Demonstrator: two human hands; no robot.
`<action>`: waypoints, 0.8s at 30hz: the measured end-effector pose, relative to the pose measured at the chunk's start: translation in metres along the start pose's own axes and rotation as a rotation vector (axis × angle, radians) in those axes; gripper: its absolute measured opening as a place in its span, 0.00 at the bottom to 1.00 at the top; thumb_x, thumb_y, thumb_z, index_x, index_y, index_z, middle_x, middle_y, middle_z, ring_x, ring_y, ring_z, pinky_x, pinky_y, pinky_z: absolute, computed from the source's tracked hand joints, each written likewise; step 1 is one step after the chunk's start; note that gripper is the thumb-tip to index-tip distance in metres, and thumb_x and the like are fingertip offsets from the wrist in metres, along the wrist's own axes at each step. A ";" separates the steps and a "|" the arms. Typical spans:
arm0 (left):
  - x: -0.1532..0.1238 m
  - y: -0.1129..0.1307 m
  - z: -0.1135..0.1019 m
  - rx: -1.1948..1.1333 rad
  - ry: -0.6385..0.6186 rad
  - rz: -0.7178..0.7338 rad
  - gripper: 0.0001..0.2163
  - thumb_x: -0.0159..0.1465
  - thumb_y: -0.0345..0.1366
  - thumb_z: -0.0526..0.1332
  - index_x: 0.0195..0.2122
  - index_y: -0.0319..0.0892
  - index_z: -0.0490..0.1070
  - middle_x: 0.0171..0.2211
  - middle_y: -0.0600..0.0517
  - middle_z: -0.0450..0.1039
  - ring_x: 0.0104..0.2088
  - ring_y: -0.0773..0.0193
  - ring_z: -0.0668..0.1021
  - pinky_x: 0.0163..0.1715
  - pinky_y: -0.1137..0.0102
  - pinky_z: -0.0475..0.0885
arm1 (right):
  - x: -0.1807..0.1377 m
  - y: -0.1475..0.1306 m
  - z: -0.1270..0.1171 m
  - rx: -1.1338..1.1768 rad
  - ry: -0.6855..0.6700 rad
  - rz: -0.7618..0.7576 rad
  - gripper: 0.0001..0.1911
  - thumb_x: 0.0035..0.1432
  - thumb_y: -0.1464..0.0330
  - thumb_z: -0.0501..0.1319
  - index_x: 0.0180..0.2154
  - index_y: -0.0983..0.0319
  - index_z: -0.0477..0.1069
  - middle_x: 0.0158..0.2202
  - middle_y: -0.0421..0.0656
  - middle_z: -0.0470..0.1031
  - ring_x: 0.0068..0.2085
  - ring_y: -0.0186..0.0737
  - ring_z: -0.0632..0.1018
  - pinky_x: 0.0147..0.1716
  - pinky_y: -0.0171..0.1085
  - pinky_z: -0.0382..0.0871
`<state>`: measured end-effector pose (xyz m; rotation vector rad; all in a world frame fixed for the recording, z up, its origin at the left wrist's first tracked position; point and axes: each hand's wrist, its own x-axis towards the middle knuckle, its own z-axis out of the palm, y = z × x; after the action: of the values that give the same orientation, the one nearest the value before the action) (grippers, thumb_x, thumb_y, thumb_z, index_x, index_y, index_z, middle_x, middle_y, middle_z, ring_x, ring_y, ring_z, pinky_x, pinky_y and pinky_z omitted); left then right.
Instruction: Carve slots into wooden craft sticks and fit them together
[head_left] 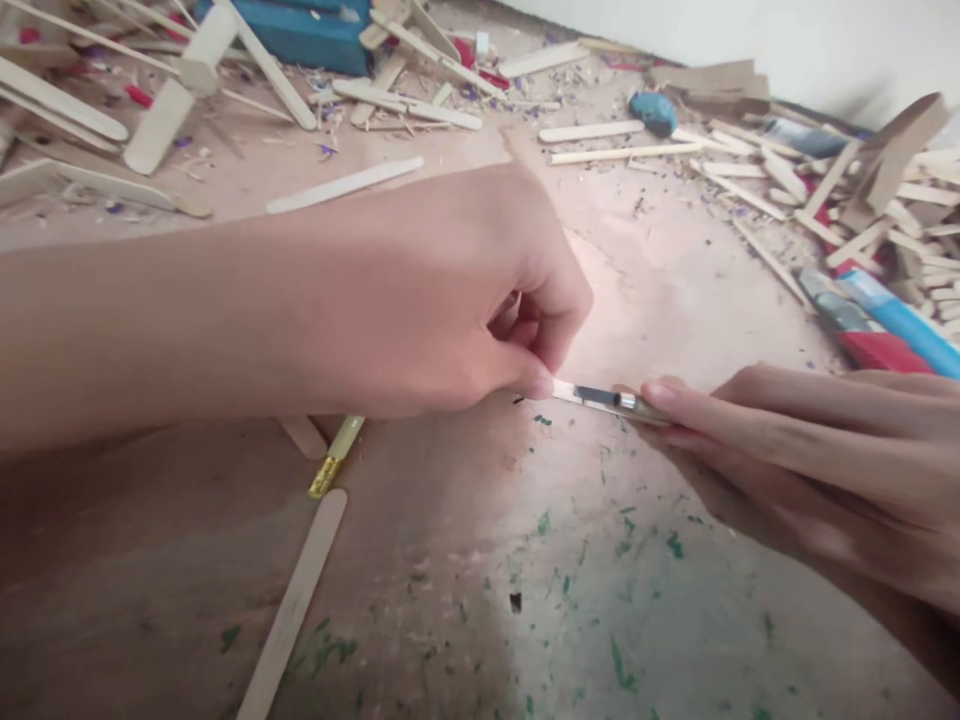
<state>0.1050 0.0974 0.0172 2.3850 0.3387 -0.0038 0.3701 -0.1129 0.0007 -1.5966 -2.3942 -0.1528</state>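
Note:
My left hand (480, 290) reaches across from the left, its thumb and curled fingers pinching one end of a pale, narrow wooden craft stick (561, 389). From the right, my right hand (810, 450) grips what looks like a craft knife (626, 401) with a silver metal collar. Its dark, slim blade lies along the stick, between the fingertips of both hands. Most of the stick and the knife's handle are hidden by my fingers. Below my left wrist, a yellow pencil (337, 458) with a gold band partly shows, near a flat craft stick (292, 610).
Craft sticks and wood scraps (915, 240) heap up at the right, beside a light-blue object (900, 320). A blue box-like object (300, 35) stands at the back among more sticks. Shavings and green flecks dot the wooden table (450, 650). A blue lump (652, 113) lies behind.

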 end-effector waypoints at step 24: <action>0.000 0.000 -0.001 0.008 0.006 -0.020 0.19 0.69 0.48 0.58 0.36 0.43 0.85 0.24 0.61 0.69 0.27 0.74 0.76 0.40 0.73 0.73 | 0.011 0.001 -0.008 0.119 -0.039 -0.080 0.17 0.84 0.61 0.58 0.65 0.53 0.79 0.33 0.36 0.82 0.25 0.28 0.76 0.22 0.32 0.71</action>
<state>0.1045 0.0984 0.0181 2.3898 0.3665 -0.0069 0.3684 -0.1041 0.0117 -1.4653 -2.4481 0.0060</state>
